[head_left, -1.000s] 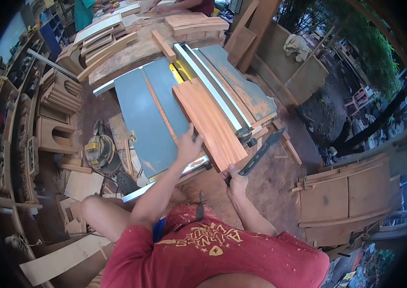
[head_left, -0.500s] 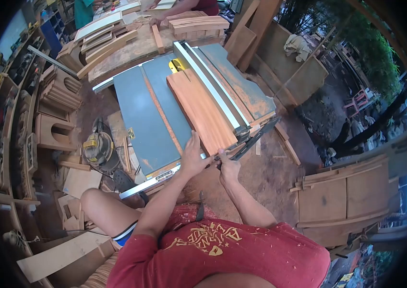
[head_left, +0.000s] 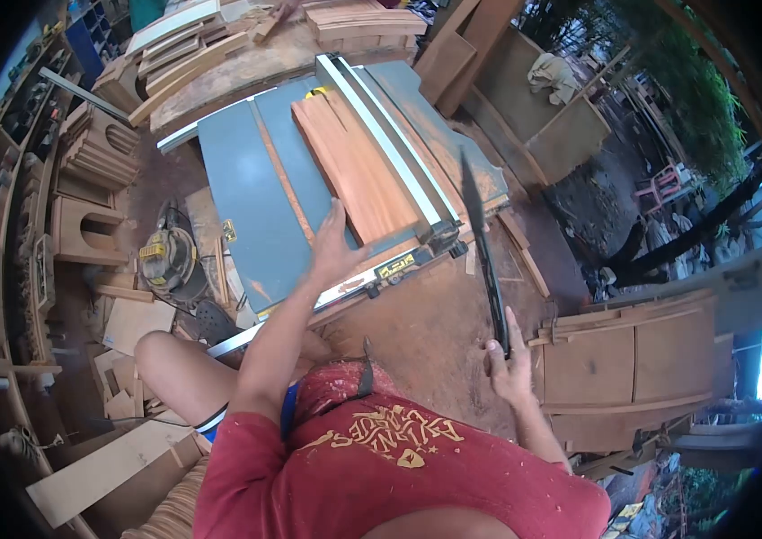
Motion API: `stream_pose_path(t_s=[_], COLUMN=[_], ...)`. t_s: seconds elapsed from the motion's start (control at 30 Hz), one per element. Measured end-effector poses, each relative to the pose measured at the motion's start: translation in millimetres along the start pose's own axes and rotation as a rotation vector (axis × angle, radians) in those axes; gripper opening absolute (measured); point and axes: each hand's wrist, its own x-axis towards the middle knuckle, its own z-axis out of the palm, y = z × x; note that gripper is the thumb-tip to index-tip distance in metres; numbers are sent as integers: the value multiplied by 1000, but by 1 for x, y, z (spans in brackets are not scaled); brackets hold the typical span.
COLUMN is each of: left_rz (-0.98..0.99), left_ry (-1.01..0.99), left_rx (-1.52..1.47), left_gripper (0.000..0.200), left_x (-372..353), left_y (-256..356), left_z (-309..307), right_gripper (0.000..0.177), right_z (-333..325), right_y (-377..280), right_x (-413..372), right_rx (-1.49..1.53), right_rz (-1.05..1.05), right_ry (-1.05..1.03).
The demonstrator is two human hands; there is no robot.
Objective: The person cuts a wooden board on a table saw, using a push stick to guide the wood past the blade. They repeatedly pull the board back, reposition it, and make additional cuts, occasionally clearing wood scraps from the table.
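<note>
A thick reddish-brown wooden board [head_left: 358, 175] lies flat on the grey table saw [head_left: 228, 171], alongside its metal fence [head_left: 390, 148]. My left hand [head_left: 336, 251] is at the board's near left corner with its fingers stretched out. Raised off the saw to the right, my right hand [head_left: 510, 364] is closed around the lower end of a long black push stick [head_left: 487, 265], which points up and away. Just a bit of the yellow part [head_left: 316, 92] shows at the board's far end; the blade itself is hidden.
Stacked wooden pieces [head_left: 367, 27] lie on a workbench beyond the saw. A yellow-and-black machine [head_left: 165, 260] stands on the floor at left, near cut-out wooden boxes [head_left: 84, 229]. Wooden panels [head_left: 628, 364] are at right. Part of another person's hand shows at the far bench.
My right hand has left the board's near end and swung right, lifting the push stick. The board has moved a little farther along the fence. My left hand has slid forward beside it.
</note>
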Motion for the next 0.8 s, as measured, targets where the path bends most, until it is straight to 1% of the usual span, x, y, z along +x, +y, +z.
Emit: stream_pose_path(t_s=[0.07, 0.2, 0.3, 0.4, 0.5, 0.6, 0.7, 0.8], left_rz=[-49, 6, 46, -8, 7, 4, 24, 49], left_ry=[-42, 18, 30, -28, -19, -57, -55, -102], left_rx=[-23, -2, 11, -53, -13, -15, 19, 17], left_gripper=[116, 118, 118, 117, 118, 118, 118, 119], left_x=[6, 17, 25, 32, 42, 51, 60, 70], left_y=[4, -9, -18, -16, -24, -30, -37, -51], left_z=[-9, -8, -9, -17, -22, -26, -26, -32], right_gripper=[63, 64, 64, 61, 60, 59, 58, 58], right_z=[-26, -43, -38, -31, -28, -27, -24, -19], right_y=[-12, -48, -61, -80, -91, -108, -120, -123], right_x=[3, 17, 27, 44, 61, 72, 82, 89], right_rx=[-178, -427, -507, -500, -468, -550, -568, -584], right_rz=[-85, -350, -236, -239, -263, -220, -252, -273], right_ry=[-109, -219, -263, -238, -217, -241, -232, -226])
